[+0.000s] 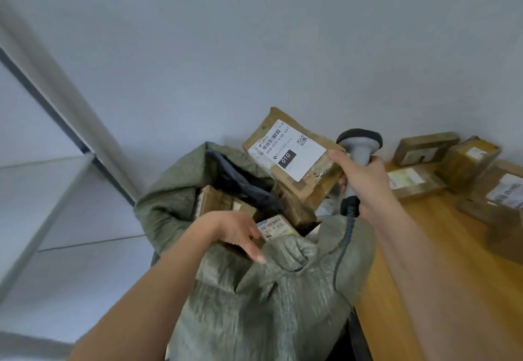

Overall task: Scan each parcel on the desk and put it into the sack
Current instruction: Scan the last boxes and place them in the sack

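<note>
Sack (pixel 263 290): green, mouth open beside the worktop (pixel 441 290), cartons inside.
Worktop parcels (pixel 424 148): four brown boxes along the wall.
Labelled parcel (pixel 294 157): tilted above the sack mouth.
Right hand (pixel 365 179): wrapped around grey scanner (pixel 359 145), thumb touching the parcel.
Left hand (pixel 240 230): fingers spread, relaxed, over cartons in the sack.

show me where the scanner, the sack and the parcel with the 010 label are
scanner (pixel 360 148), head view, on its grey neck.
sack (pixel 271 304), head view, on its green front.
parcel (pixel 288 154), head view, on its white label.

left hand (pixel 237 233) fingers extended, right hand (pixel 359 175) gripping
</note>
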A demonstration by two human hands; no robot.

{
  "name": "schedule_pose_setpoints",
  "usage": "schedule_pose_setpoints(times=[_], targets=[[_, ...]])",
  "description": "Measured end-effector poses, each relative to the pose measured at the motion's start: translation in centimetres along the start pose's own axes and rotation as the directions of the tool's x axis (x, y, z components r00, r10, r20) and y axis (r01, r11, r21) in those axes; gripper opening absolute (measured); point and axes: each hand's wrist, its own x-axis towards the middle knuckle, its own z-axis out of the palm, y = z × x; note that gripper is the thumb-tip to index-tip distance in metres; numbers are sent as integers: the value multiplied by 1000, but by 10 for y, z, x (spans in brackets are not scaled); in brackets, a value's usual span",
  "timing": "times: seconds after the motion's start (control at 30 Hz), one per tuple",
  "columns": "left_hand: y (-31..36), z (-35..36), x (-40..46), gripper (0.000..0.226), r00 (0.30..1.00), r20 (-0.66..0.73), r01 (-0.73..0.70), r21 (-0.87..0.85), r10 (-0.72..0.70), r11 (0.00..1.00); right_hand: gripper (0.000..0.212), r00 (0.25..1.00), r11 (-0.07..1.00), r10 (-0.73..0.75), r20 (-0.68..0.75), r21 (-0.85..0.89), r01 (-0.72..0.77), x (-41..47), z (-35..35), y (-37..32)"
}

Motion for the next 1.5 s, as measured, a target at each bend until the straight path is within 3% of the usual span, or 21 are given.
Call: schedule_pose_setpoints(times=[0.1, 0.13, 0.2, 0.23, 0.33, 0.43, 0.53, 0.67, 0.8, 1.0, 1.23, 1.33, 1.5], targets=[[-21, 41, 6, 84, 1000, -9, 17, -47, -18, 999, 75, 999, 998, 10, 54, -58, -6, -5, 26, 8], [-27, 52, 10, 70, 997, -77, -10, -83, 4, 997, 74, 998, 997, 15, 67, -73, -10, -6, 33, 11], [-35, 68, 16, 18, 972, -231, -77, -162, 38, 984, 70, 996, 995, 10, 91, -102, -1, -9, 45, 16], [-38, 72, 13, 8, 960, -276, -112, -199, 53, 974, 68, 995, 993, 4, 98, -116, 8, -11, 50, 19], [-39, 63, -6, 16, 967, -244, -160, -330, 80, 930, 72, 990, 986, 4, 143, -164, 19, -12, 62, 26], [-35, 42, -31, 22, 979, -109, -202, -451, 171, 869, 80, 961, 952, 90, 261, -306, -6, -18, 70, 28], [-27, 27, -46, 5, 972, -49, -223, -495, 229, 840, 59, 908, 922, 195, 371, -385, -41, -26, 75, 28], [-12, 20, -45, 17, 978, -20, -193, -443, 205, 876, 43, 904, 930, 183, 385, -367, -32, -31, 72, 28], [2, 15, -29, 11, 985, -37, -170, -408, 169, 897, 40, 939, 929, 136, 315, -371, -10, -21, 50, 21], [36, 4, 28, 12, 956, -273, -124, -28, 111, 992, 26, 992, 964, 33, 122, -265, 0, -3, -14, 7], [145, -5, 97, 13, 801, -536, -300, 23, 265, 954, 33, 979, 988, 35, -201, -138, -64, 25, -126, 1], [203, 2, 129, 14, 769, -538, -385, 42, 346, 922, 30, 955, 991, 48, -292, -107, -82, 35, -179, 2], [275, 30, 196, 34, 839, -378, -386, 94, 391, 918, 28, 920, 987, 75, -386, -101, -123, 55, -253, 23]])
